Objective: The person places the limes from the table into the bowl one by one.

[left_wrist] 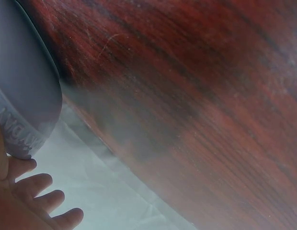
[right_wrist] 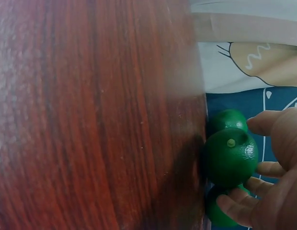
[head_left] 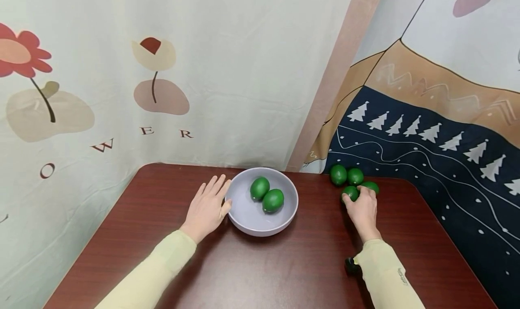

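Note:
A pale lavender bowl point(head_left: 260, 232) stands near the table's far edge, with two green limes point(head_left: 260, 188) inside. Against its left side rests my left hand point(head_left: 206, 207), fingers straight and spread, thumb near the rim; the bowl's outer wall point(left_wrist: 28, 72) also fills the upper left of the left wrist view. My right hand point(head_left: 363, 212) reaches over the limes at the far right. Its thumb and fingers stand around the nearest lime point(right_wrist: 230, 158), without a plain grip on it. Beside it lie another lime point(head_left: 370, 187) and two farther back point(head_left: 338, 175).
The dark red wooden table point(head_left: 284, 273) runs back to a pale printed curtain point(head_left: 243, 74). A navy cloth with white trees point(head_left: 406, 151) hangs behind the limes at the right. A small black object point(head_left: 351, 266) shows at my right sleeve.

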Available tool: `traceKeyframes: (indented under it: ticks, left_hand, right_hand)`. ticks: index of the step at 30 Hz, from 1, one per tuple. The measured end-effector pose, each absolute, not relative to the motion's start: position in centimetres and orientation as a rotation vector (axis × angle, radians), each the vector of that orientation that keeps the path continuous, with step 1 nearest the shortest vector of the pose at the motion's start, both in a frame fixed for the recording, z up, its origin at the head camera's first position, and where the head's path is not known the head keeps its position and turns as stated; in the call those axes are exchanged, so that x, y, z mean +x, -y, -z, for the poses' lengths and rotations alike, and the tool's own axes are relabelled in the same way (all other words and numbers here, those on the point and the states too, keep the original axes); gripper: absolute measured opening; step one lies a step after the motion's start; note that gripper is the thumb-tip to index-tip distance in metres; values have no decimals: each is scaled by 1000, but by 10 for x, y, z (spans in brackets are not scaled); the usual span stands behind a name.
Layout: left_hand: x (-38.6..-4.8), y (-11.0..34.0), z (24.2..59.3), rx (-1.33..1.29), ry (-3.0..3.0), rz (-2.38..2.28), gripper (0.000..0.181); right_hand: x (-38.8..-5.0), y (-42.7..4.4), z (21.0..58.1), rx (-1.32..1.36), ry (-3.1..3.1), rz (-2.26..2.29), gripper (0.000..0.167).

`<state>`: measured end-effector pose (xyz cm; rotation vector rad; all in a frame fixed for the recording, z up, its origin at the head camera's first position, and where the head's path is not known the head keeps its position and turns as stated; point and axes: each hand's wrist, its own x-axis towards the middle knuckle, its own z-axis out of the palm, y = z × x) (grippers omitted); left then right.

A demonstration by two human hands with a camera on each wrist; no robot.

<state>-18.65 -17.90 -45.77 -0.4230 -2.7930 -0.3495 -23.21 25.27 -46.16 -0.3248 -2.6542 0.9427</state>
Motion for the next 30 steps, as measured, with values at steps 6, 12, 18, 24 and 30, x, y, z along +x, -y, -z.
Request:
traceKeyframes:
  ticks: [6,12,18,24,30]
  left_hand:
    - [-186,179,458,-427,2780,349,59]
    - [-187,180,459,-423,2786,347,60]
    - [-187,180,460,-429,2767,359,59]
    - [-186,179,460,-431,2756,355,59]
    - [-186,179,459,-430,2763,352,59]
  right_hand:
    - [-233,-252,462,-336,2672,-939,57]
    - [-235,-253,464,-334,2659,-929,54]
    - [-237,-253,467,-328,2642,-946,55]
    - [-237,-253,466,-325,2656,-958,56]
    - [-237,-253,465,-324,2659,-969,55]
